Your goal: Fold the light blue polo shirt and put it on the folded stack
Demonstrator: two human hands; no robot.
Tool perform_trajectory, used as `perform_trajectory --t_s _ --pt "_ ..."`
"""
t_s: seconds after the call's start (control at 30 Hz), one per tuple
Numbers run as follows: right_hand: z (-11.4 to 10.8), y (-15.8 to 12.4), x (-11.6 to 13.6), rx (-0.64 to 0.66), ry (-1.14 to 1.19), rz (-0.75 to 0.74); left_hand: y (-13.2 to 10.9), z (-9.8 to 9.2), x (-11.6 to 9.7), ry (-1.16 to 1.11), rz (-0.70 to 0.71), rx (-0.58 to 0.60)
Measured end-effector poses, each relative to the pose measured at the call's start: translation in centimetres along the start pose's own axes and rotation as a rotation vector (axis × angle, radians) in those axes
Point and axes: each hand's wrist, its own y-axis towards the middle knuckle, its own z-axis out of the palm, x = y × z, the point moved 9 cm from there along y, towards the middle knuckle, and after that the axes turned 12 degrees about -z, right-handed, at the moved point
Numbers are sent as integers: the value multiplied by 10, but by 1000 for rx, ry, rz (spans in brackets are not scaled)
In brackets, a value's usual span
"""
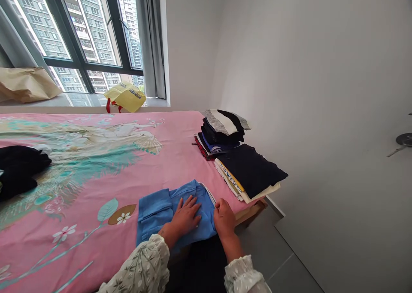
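Note:
A folded blue garment (pixel 154 213) lies on the pink floral bedspread (pixel 96 177) near the bed's front right corner. My left hand (pixel 185 218) rests flat on top of it, fingers spread. My right hand (pixel 224 218) is curled at the garment's right edge, its fingers pinching the blue fabric there. Just beyond my hands sit two stacks of folded clothes: a near stack topped by a dark navy piece (pixel 251 168) and a far stack topped by a black-and-white striped piece (pixel 223 123).
A heap of black clothing (pixel 19 168) lies at the bed's left. On the window sill are a yellow bag (pixel 126 96) and a brown paper bag (pixel 25 84). A white wall runs along the right, with grey floor (pixel 283 258) below.

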Motion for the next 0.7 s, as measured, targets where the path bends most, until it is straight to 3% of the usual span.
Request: perform_trajectory --t_s 0.13,0.2,0.27,0.33,0.4,0.5,0.6,0.7 --pt "9 -9 15 -28 131 -133 1 9 4 -11 -3 -5" --pt "4 -9 2 -109 219 -75 0 4 8 -79 -17 -11" --pt "-4 -6 -20 -186 285 35 -4 -15 21 -171 -49 -98" --pt "-3 0 -43 -172 358 157 -15 -42 45 -254 -92 -270" --pt "5 7 -56 -69 426 240 -35 -67 80 -316 -153 -455" --pt "18 16 -51 120 422 209 -70 -84 141 -359 -319 -626" --pt "27 18 -39 232 358 122 -98 -81 183 -371 -486 -610" --pt "27 18 -37 201 351 116 -115 -68 198 -399 -635 -476"
